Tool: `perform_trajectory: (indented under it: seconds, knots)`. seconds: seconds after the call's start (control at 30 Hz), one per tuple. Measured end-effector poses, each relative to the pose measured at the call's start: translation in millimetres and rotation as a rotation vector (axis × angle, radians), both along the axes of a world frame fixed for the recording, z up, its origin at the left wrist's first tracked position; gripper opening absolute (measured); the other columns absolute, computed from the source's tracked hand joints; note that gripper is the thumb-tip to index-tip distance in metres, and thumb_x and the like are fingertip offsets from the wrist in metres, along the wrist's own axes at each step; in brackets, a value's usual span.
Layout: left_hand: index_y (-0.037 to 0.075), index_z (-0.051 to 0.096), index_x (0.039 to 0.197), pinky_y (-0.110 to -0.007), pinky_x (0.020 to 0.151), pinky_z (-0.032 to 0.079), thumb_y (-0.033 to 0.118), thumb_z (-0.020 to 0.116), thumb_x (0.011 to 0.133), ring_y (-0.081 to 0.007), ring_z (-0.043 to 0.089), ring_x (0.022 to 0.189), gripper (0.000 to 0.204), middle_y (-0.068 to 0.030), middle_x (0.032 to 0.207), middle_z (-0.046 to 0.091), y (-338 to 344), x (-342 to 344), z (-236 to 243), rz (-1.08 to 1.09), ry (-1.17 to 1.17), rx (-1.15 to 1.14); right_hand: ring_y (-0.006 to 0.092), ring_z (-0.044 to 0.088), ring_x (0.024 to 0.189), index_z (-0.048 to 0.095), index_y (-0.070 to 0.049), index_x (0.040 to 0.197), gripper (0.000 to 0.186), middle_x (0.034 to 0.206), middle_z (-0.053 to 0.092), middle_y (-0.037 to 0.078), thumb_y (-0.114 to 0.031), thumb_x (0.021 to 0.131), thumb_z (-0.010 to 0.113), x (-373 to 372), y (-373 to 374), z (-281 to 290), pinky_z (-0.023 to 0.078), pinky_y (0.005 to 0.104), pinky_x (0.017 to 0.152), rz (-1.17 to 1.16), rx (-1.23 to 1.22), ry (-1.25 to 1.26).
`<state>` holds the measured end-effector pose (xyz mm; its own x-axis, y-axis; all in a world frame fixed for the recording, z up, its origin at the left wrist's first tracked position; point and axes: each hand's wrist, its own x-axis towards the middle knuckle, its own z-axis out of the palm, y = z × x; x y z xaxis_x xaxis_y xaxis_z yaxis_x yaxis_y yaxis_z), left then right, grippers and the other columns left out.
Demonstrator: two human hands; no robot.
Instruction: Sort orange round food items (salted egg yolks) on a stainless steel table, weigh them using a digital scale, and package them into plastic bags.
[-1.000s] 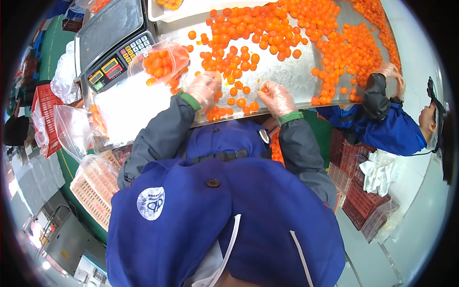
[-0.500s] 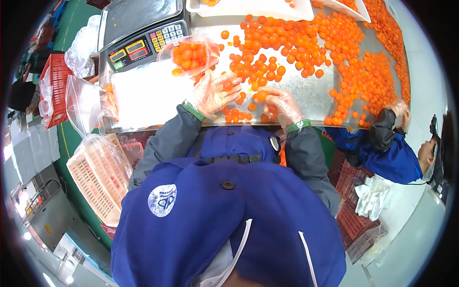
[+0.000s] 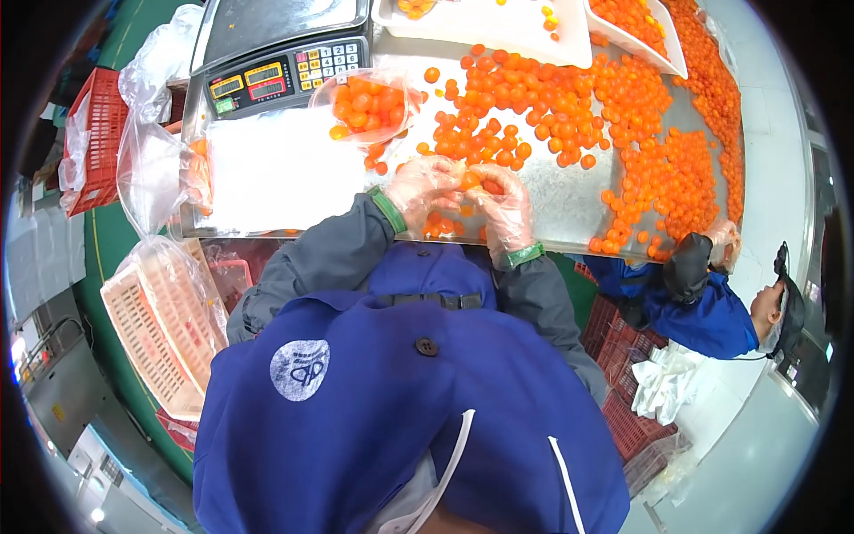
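Note:
My left hand (image 3: 425, 189), in a clear glove, has its fingers bent together at a small orange fruit, like a cherry tomato (image 3: 471, 181). My right hand (image 3: 505, 209), also gloved, curls thumb and fingers round that fruit from the other side, so the two hands almost touch. Loose fruit (image 3: 485, 138) lies in clusters on the metal table (image 3: 569, 200) around and beyond them, with a few pieces under my wrists. Up and left of my hands, an open clear bag (image 3: 365, 107) holds more of the fruit.
A scale (image 3: 276, 78) and white sheet (image 3: 276, 178) are at left. White trays (image 3: 480, 40) line the far side. Crates (image 3: 151, 320) stand beside the table. A co-worker (image 3: 685, 303) works at right, hands (image 3: 722, 238) at the fruit.
My left hand, spread open half a second ago, has turned inward and closed at the fruit. My right hand has drawn close to it. The whole view has shifted slightly.

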<state>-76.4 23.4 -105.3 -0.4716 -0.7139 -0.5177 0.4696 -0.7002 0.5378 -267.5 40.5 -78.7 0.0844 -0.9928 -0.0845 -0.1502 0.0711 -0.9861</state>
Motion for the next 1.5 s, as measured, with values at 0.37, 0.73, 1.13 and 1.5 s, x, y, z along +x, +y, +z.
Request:
perform_trajectory:
  seconds: [0.37, 0.73, 1.13, 1.5]
  knots:
    - [0.001, 0.061, 0.105, -0.03, 0.073, 0.059, 0.006, 0.067, 0.092, -0.0168, 0.068, 0.079, 0.015, -0.0109, 0.092, 0.068, 4, 4, -3, -0.013, -0.07, -0.05, 0.0097, 0.064, 0.083, 0.065, 0.002, 0.116, 0.034, 0.107, 0.066, 0.006, 0.006, 0.082, 0.066, 4, 7, 1, 0.053, 0.022, 0.066, -0.1, 0.289, -0.447]
    - [0.001, 0.061, 0.109, -0.028, 0.072, 0.06, 0.013, 0.063, 0.095, -0.0179, 0.069, 0.084, 0.018, -0.0115, 0.096, 0.067, 13, 34, -6, 0.114, -0.004, -0.08, 0.0147, 0.063, 0.091, 0.061, 0.002, 0.119, 0.036, 0.105, 0.066, 0.007, -0.002, 0.084, 0.066, 33, -10, 12, 0.052, 0.0248, 0.067, -0.063, 0.438, -0.553]
    - [0.002, 0.042, 0.142, -0.051, 0.103, 0.048, 0.052, 0.051, 0.099, -0.0429, 0.051, 0.127, 0.066, -0.024, 0.141, 0.048, 25, 73, -28, 0.248, 0.79, 0.219, 0.017, 0.058, 0.112, 0.052, -0.001, 0.136, 0.051, 0.123, 0.063, 0.01, -0.022, 0.092, 0.066, 126, -99, 93, 0.046, 0.0318, 0.094, 0.236, 0.118, -0.279]
    - [0.0, 0.047, 0.133, -0.042, 0.089, 0.059, 0.036, 0.056, 0.101, -0.0399, 0.062, 0.113, 0.049, -0.0299, 0.125, 0.056, 32, 75, -46, 0.092, 0.646, 0.325, 0.0141, 0.067, 0.083, 0.067, -0.002, 0.107, 0.023, 0.087, 0.069, 0.006, -0.016, 0.089, 0.066, -126, -12, 2, 0.052, 0.0295, 0.074, -0.065, 0.295, 0.411]
